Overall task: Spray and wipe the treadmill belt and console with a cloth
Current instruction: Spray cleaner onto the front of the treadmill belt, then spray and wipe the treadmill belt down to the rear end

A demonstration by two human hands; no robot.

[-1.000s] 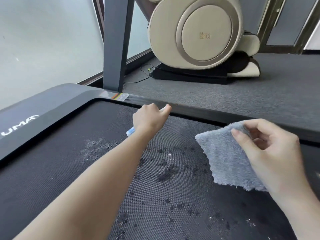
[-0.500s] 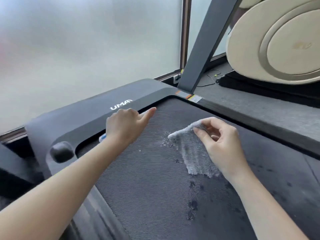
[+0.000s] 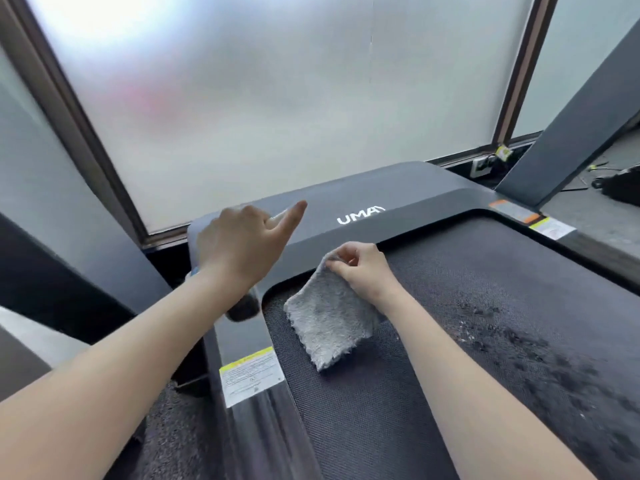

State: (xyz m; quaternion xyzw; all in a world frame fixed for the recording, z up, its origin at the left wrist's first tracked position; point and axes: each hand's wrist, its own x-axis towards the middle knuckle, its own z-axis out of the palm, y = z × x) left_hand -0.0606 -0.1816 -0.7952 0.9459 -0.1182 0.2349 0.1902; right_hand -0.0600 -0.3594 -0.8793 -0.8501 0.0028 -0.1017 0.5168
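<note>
A large frosted glass window (image 3: 277,91) fills the far wall, glowing with soft, diffuse daylight that is brightest at the upper left. Dark brown frame bars (image 3: 83,133) divide it from narrower panes on either side. A second frame bar (image 3: 519,71) stands at the right. Below the glass, near the right corner, a wall socket (image 3: 482,167) sits just above the grey carpet floor (image 3: 595,209), with thin cables beside it.

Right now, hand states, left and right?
Left hand: closed around a spray bottle, mostly hidden; index finger extended.
Right hand: pinching the grey cloth by its top edge.
</note>
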